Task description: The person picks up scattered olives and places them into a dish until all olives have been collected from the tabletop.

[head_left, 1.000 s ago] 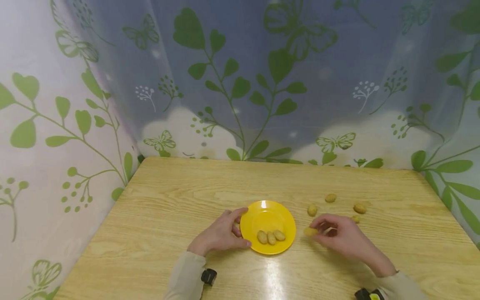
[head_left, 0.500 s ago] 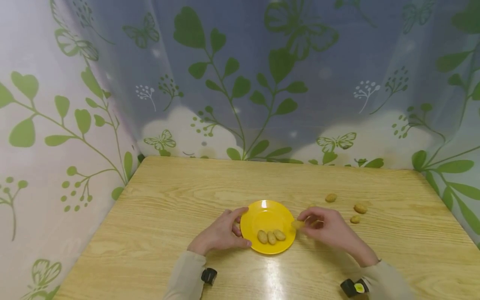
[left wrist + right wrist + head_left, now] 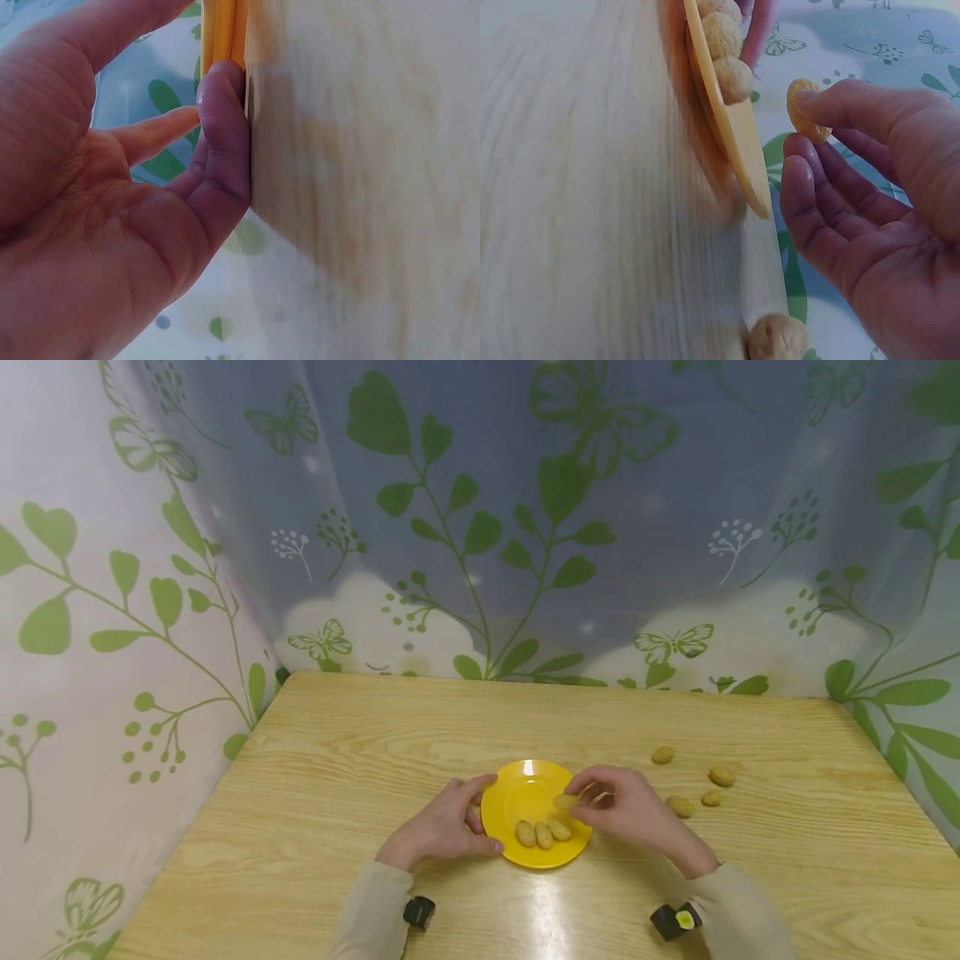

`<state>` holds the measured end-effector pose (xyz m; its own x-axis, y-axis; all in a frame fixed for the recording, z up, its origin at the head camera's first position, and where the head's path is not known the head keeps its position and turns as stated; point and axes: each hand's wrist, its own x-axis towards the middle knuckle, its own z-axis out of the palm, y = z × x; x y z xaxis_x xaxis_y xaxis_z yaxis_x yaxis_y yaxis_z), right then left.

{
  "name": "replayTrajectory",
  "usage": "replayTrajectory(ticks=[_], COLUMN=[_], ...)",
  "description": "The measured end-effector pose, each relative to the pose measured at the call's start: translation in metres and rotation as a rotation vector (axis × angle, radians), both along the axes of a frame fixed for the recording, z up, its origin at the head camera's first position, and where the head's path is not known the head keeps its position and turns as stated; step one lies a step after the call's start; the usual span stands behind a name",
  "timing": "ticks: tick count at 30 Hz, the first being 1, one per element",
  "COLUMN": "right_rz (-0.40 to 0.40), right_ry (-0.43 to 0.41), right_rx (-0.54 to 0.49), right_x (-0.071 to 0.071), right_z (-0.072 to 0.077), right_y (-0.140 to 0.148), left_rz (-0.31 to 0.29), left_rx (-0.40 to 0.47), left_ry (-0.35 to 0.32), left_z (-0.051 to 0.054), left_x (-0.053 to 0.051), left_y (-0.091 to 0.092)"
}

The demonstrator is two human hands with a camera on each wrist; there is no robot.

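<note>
In the head view a yellow plate (image 3: 536, 772) lies on the table with three small tan oval pieces (image 3: 543, 835) in a row towards its near side. My left hand (image 3: 438, 829) holds the plate by its left rim; the left wrist view shows curled fingers (image 3: 225, 142) against the plate's edge. My right hand (image 3: 622, 810) is over the plate's right side and pinches another rough-skinned oval piece (image 3: 802, 112) between thumb and fingertips. In the right wrist view that piece is apart from the plate and the row on it.
Several more oval pieces lie loose to the right of the plate, among them a near one (image 3: 680, 807) and a far one (image 3: 662, 755). The wooden table (image 3: 360, 735) ends at a leaf-printed curtain (image 3: 465, 635) behind and at the sides.
My right hand has moved left from the loose pieces to above the plate, carrying the pinched piece. A loose piece behind it has come into sight. The left hand and plate have stayed put.
</note>
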<state>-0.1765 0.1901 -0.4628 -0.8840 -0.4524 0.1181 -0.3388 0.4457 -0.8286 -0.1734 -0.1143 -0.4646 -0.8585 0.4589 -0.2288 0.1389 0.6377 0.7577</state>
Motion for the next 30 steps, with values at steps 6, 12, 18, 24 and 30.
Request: replayTrajectory(ticks=[6, 12, 18, 24, 30], right_rz=[0.011, 0.013, 0.018, 0.039, 0.064], right_ry=[-0.01, -0.036, -0.062, -0.068, -0.08], right_rx=[0.009, 0.039, 0.051, 0.043, 0.059], right_x=[-0.003, -0.006, -0.008, -0.012, -0.015], right_z=[-0.001, -0.002, -0.002, -0.004, -0.006], right_y=[-0.012, -0.025, -0.033, -0.04, -0.047], left_rz=[0.0, 0.003, -0.006, -0.021, -0.024], left_rx=[-0.004, 0.0, 0.009, -0.021, -0.019], left_ry=[0.001, 0.013, 0.037, 0.069, 0.08], left_z=[0.002, 0.003, 0.0, 0.002, 0.003], left_x=[0.001, 0.001, 0.004, 0.005, 0.004], left_y=[0.001, 0.001, 0.003, 0.003, 0.002])
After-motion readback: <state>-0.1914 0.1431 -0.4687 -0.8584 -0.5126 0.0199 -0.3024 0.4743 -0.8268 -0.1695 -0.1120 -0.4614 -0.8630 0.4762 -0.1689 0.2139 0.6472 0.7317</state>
